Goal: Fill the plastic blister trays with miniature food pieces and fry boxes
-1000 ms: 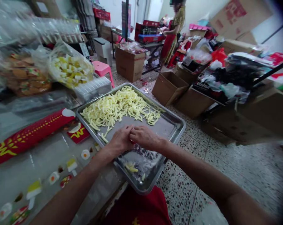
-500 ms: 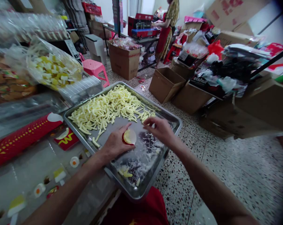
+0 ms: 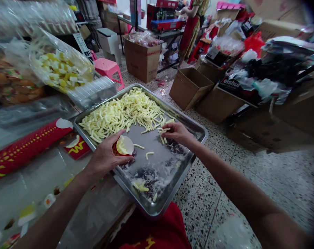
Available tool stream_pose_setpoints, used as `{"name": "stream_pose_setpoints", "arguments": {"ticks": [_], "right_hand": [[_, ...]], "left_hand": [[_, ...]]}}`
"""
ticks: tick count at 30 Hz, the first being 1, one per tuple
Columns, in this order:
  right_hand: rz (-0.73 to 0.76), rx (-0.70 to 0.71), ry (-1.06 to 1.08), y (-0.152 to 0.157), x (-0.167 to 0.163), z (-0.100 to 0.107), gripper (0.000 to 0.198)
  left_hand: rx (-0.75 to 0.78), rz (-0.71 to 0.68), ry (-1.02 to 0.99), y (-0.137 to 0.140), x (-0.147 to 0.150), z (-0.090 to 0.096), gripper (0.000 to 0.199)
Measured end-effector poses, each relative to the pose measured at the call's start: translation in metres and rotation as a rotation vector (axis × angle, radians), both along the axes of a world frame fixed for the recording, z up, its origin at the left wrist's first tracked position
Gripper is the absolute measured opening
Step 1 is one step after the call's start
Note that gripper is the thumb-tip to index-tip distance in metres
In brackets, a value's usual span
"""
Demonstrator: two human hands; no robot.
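Note:
My left hand (image 3: 103,154) is wrapped round a small red fry carton (image 3: 129,147), its open mouth tilted toward me and pale yellow pieces inside. Over the right part of a metal tray (image 3: 169,204), my right hand (image 3: 180,134) pinches several fry-shaped sticks (image 3: 163,138) between thumb and fingers. A large heap of the same pale yellow sticks (image 3: 120,116) covers the tray's far half. Two loose sticks (image 3: 149,154) lie between my hands. White powder and a few scraps (image 3: 140,186) rest near the tray's close corner.
Left of the tray lie a long red carton sleeve (image 3: 32,147) and a small red packet (image 3: 77,148). Behind them sits a clear bag of yellow-and-white pieces (image 3: 65,71). A pink stool (image 3: 108,67), cardboard boxes (image 3: 189,88) and a person (image 3: 191,27) are farther off.
My left hand has moved left with the carton, which now shows more pieces inside. My right hand has gathered several sticks. Two loose sticks now lie on the bare middle of the tray.

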State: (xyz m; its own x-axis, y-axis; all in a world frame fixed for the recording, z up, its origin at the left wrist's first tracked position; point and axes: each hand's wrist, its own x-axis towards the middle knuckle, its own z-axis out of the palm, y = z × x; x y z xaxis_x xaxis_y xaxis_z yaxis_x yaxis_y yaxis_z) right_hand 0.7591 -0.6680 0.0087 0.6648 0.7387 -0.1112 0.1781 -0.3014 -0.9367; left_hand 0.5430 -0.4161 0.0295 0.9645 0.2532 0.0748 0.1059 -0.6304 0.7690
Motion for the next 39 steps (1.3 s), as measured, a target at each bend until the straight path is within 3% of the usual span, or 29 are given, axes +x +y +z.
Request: {"name": "stream_pose_setpoints", "arguments": {"ticks": [3, 7, 9, 13, 16, 19, 22, 25, 27, 30, 34, 39], "right_hand": [[0.139, 0.024, 0.054, -0.001, 0.000, 0.002, 0.036], [0.181, -0.057, -0.169, 0.000, -0.003, 0.010, 0.037], [0.105, -0.095, -0.295, -0.004, -0.001, 0.013, 0.030], [-0.189, -0.228, -0.454, -0.017, -0.001, 0.013, 0.017], [-0.201, -0.317, -0.564, -0.018, -0.012, 0.013, 0.014], [0.005, -0.283, -0.656, -0.010, -0.019, 0.020, 0.020], [0.393, -0.337, -0.662, 0.002, -0.015, 0.034, 0.052], [0.648, -0.414, -0.728, 0.017, -0.006, 0.048, 0.080], [0.744, -0.434, -0.784, 0.028, -0.002, 0.052, 0.078], [0.837, -0.415, -0.796, 0.041, 0.000, 0.046, 0.054], [0.723, -0.394, -0.763, 0.037, -0.006, 0.024, 0.029], [0.310, -0.373, -0.662, 0.034, -0.027, 0.009, 0.018]], "left_hand": [[0.037, -0.043, -0.024, -0.008, 0.010, -0.004, 0.104], [0.029, -0.036, -0.017, -0.009, 0.009, -0.007, 0.103], [0.033, -0.005, -0.002, -0.001, 0.001, -0.005, 0.104], [0.044, 0.066, 0.002, 0.014, -0.013, 0.005, 0.103], [0.044, 0.113, -0.007, 0.015, -0.010, 0.014, 0.103], [0.047, 0.098, -0.019, 0.011, -0.001, 0.020, 0.102], [0.042, 0.062, -0.018, 0.012, 0.003, 0.021, 0.101], [0.023, 0.054, -0.032, 0.016, 0.000, 0.018, 0.102], [0.014, 0.055, -0.045, 0.018, -0.004, 0.017, 0.102], [0.022, 0.051, -0.032, 0.017, -0.007, 0.016, 0.102], [-0.004, 0.042, -0.025, 0.013, -0.004, 0.013, 0.105], [0.097, -0.006, -0.016, 0.007, 0.001, 0.013, 0.098]]}}
